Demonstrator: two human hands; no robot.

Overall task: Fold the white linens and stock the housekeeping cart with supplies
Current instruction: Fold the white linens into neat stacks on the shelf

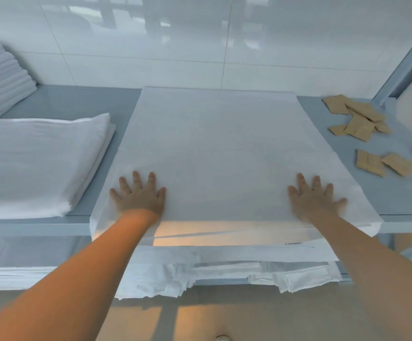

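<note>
— White cotton, by the look of it: the linen sheet [214, 153] takes up the middle of the grey tabletop [77, 99], and its near part hangs over the front edge toward the person.

— Which way does it run?

— Its long axis goes away from the person, from the hanging hem back to the tiled wall [150, 45]. Any next fold, I judge, turns on that: the free cloth lies near, the flat panel lies far.

— And the hands?

— Both lie on the near strip of the panel, just behind the tabletop's edge. The left hand [139, 193] is near the sheet's left border, the right hand [317, 195] near its right border (slightly blurred). Neither is clearly closer to the hem; they sit about level.

— The grip?

— No grip at all. On each hand the fingers are straight and spread, palm down, pressing the cloth flat; nothing is pinched or held.

— Anything beside it?

— A folded white pile [40, 163] to the left, a stack of towels [0, 77] in the far left corner, and small tan packets [360, 119] scattered to the right, all apart from the sheet.
</note>
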